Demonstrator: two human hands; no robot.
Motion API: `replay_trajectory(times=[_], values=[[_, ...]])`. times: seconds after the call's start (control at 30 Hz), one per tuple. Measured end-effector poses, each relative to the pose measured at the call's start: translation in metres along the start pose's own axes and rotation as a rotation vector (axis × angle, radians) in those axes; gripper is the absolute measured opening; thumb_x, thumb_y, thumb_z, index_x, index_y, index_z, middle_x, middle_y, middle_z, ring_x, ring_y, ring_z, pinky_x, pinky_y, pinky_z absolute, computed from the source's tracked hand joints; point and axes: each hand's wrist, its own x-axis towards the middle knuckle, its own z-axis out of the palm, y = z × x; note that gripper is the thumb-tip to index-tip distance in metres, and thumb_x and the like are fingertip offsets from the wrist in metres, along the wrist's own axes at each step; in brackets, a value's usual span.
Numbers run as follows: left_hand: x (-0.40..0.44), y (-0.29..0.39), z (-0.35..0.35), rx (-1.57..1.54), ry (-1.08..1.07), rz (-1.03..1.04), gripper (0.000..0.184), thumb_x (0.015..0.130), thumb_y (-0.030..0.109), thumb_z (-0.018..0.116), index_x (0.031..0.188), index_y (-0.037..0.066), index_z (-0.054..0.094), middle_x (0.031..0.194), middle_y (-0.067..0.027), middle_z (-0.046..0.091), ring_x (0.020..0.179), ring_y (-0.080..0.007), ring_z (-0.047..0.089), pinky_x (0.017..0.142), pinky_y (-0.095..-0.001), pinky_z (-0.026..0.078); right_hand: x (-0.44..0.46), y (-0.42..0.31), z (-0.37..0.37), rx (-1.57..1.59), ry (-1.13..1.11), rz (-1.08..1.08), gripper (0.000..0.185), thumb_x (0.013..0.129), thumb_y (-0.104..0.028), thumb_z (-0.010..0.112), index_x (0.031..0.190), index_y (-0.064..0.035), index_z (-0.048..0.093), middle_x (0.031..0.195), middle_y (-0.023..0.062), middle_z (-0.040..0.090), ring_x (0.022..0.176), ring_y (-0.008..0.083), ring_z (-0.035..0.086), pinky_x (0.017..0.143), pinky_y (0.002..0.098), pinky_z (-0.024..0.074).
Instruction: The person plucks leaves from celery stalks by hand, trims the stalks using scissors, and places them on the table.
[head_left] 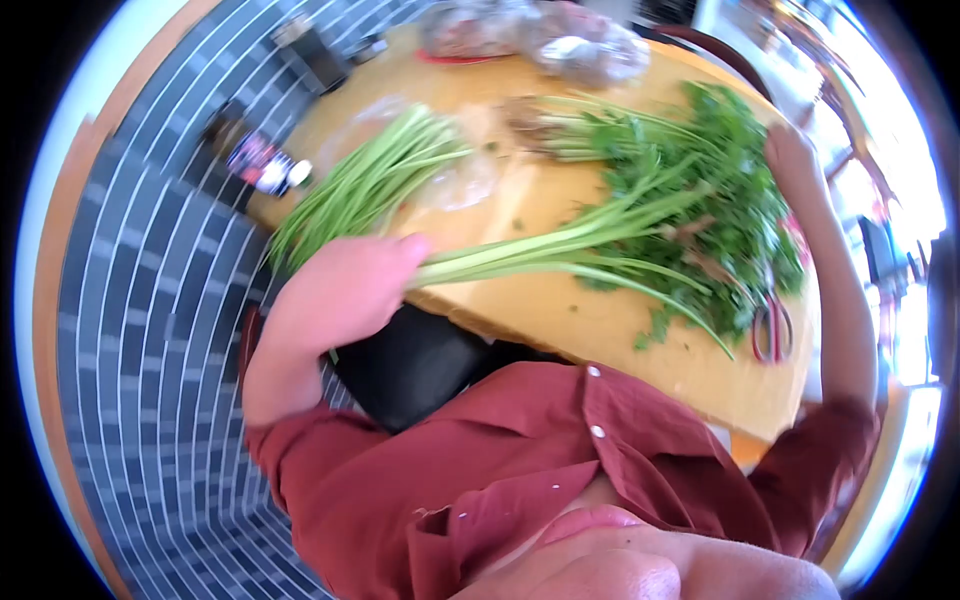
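Note:
My left hand (pixel 345 290) is closed around the cut ends of a bunch of celery stalks (pixel 540 248). The stalks stretch right across the table, their leafy ends over a pile of celery leaves (pixel 725 190). At the far right edge of that pile is my right hand (pixel 792 155), fingers curled in against the leaves; what they grip is hidden. Bare, leafless stalks (pixel 385 175) lie heaped beyond my left hand on clear plastic. More celery with brown roots (pixel 535 122) lies behind the held bunch. Scissors with red-and-grey handles (pixel 772 330) rest by the leaves.
The wooden table (pixel 680 385) has a rounded edge. Filled plastic bags (pixel 580 45) stand at its back. A labelled bottle (pixel 268 165) and a dark box (pixel 310 55) are near the tiled wall (pixel 190 270). A black seat (pixel 405 365) is below the table's front edge.

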Motion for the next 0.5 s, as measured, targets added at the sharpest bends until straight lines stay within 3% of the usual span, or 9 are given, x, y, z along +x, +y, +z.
replay_trajectory(times=[0.07, 0.13, 0.17, 0.2, 0.23, 0.27, 0.33, 0.43, 0.5], values=[[-0.004, -0.005, 0.003, 0.029, 0.054, 0.028, 0.028, 0.071, 0.001, 0.055, 0.098, 0.005, 0.050, 0.081, -0.0173, 0.058, 0.079, -0.0377, 0.057, 0.067, -0.0459, 0.045, -0.001, 0.047, 0.005, 0.329, 0.002, 0.186, 0.025, 0.089, -0.023, 0.045, 0.090, 0.0009, 0.054, 0.084, 0.0174, 0.062, 0.083, 0.0327, 0.059, 0.074, 0.0416, 0.0465], [-0.006, -0.002, 0.001, 0.040, 0.087, 0.030, 0.028, 0.071, 0.001, 0.055, 0.098, 0.004, 0.049, 0.081, -0.0178, 0.058, 0.079, -0.0378, 0.057, 0.067, -0.0463, 0.045, -0.015, 0.045, -0.014, 0.502, -0.129, 0.092, 0.030, 0.088, -0.025, 0.052, 0.106, -0.0015, 0.059, 0.091, 0.0157, 0.063, 0.084, 0.0274, 0.060, 0.080, 0.0357, 0.0463], [-0.006, -0.001, 0.000, 0.042, 0.088, 0.013, 0.031, 0.069, -0.001, 0.056, 0.099, 0.004, 0.048, 0.082, -0.0179, 0.058, 0.080, -0.0380, 0.057, 0.068, -0.0462, 0.045, -0.026, 0.035, -0.021, 0.559, -0.116, 0.032, 0.038, 0.086, -0.021, 0.056, 0.121, -0.0055, 0.053, 0.094, 0.0116, 0.062, 0.086, 0.0229, 0.057, 0.078, 0.0347, 0.0445], [-0.005, 0.001, -0.001, 0.047, 0.094, 0.018, 0.032, 0.069, -0.001, 0.056, 0.099, 0.004, 0.048, 0.082, -0.0179, 0.058, 0.080, -0.0380, 0.057, 0.069, -0.0461, 0.045, -0.028, 0.014, -0.045, 0.506, -0.309, 0.198, 0.050, 0.083, -0.017, 0.061, 0.131, -0.0097, 0.046, 0.100, 0.0122, 0.061, 0.089, 0.0213, 0.057, 0.080, 0.0329, 0.0452], [-0.005, 0.003, -0.002, 0.053, 0.100, 0.013, 0.032, 0.069, -0.002, 0.056, 0.100, 0.004, 0.048, 0.082, -0.0178, 0.058, 0.080, -0.0380, 0.057, 0.069, -0.0460, 0.045, -0.032, 0.014, -0.041, 0.560, -0.314, 0.204, 0.060, 0.081, -0.015, 0.063, 0.136, -0.0147, 0.041, 0.107, 0.0136, 0.059, 0.090, 0.0200, 0.057, 0.079, 0.0321, 0.0462], [-0.005, 0.003, -0.003, 0.059, 0.110, 0.003, 0.032, 0.069, -0.002, 0.056, 0.100, 0.004, 0.048, 0.082, -0.0178, 0.058, 0.080, -0.0380, 0.057, 0.069, -0.0459, 0.045, -0.032, 0.015, -0.039, 0.515, -0.269, 0.136, 0.059, 0.081, -0.016, 0.064, 0.136, -0.0159, 0.041, 0.112, 0.0118, 0.057, 0.091, 0.0205, 0.057, 0.079, 0.0331, 0.0472], [-0.003, 0.001, -0.002, 0.076, 0.114, 0.020, 0.032, 0.069, -0.002, 0.056, 0.100, 0.004, 0.048, 0.082, -0.0182, 0.059, 0.079, -0.0384, 0.058, 0.067, -0.0464, 0.045, -0.028, 0.013, -0.034, 0.325, 0.025, 0.024, 0.049, 0.082, -0.021, 0.064, 0.128, -0.0138, 0.049, 0.109, 0.0103, 0.059, 0.092, 0.0222, 0.058, 0.080, 0.0348, 0.0481], [-0.003, 0.003, -0.002, 0.089, 0.115, 0.025, 0.031, 0.070, -0.002, 0.056, 0.099, 0.004, 0.048, 0.080, -0.0188, 0.058, 0.076, -0.0388, 0.058, 0.065, -0.0468, 0.045, -0.024, -0.020, -0.071, 0.436, 0.063, 0.102, 0.038, 0.083, -0.027, 0.063, 0.117, -0.0107, 0.057, 0.110, 0.0095, 0.060, 0.097, 0.0237, 0.058, 0.085, 0.0366, 0.0476], [-0.003, 0.003, -0.002, 0.088, 0.116, 0.021, 0.031, 0.070, -0.001, 0.056, 0.099, 0.004, 0.048, 0.078, -0.0191, 0.058, 0.075, -0.0391, 0.058, 0.064, -0.0470, 0.045, -0.022, -0.035, -0.062, 0.368, 0.179, -0.075, 0.035, 0.084, -0.029, 0.063, 0.113, -0.0098, 0.059, 0.109, 0.0093, 0.062, 0.098, 0.0233, 0.059, 0.086, 0.0359, 0.0476]])
